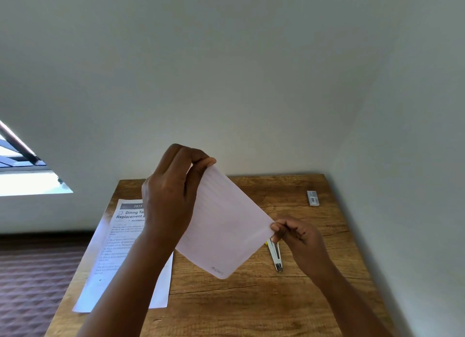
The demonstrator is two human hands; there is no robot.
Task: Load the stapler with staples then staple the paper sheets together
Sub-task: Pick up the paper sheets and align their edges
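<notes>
Head view: a wooden table (251,304) stands pushed into a corner, its far edge and right edge against plain pale walls (251,72). To the left the table edge drops to a dark patterned carpet (30,281), and a bright window (27,178) sits low in the left wall.

On the left part of the table lie printed sheets (120,238), their left edge hanging past the table edge over the carpet. The stapler (275,256) lies near the middle right, swung open, silver with a bit of yellow at its far end, partly hidden behind the held paper. A small staple box (313,198) rests near the far right corner, well apart from everything else.

Both hands are raised above the table, holding up a pale pink paper (224,226), tilted like a diamond. The left hand (171,193) pinches its top corner between thumb and fingers. The right hand (297,233) pinches the right corner, fingers curled.

The near half of the table, between and below the forearms, is bare wood, as is the strip along the right wall.
</notes>
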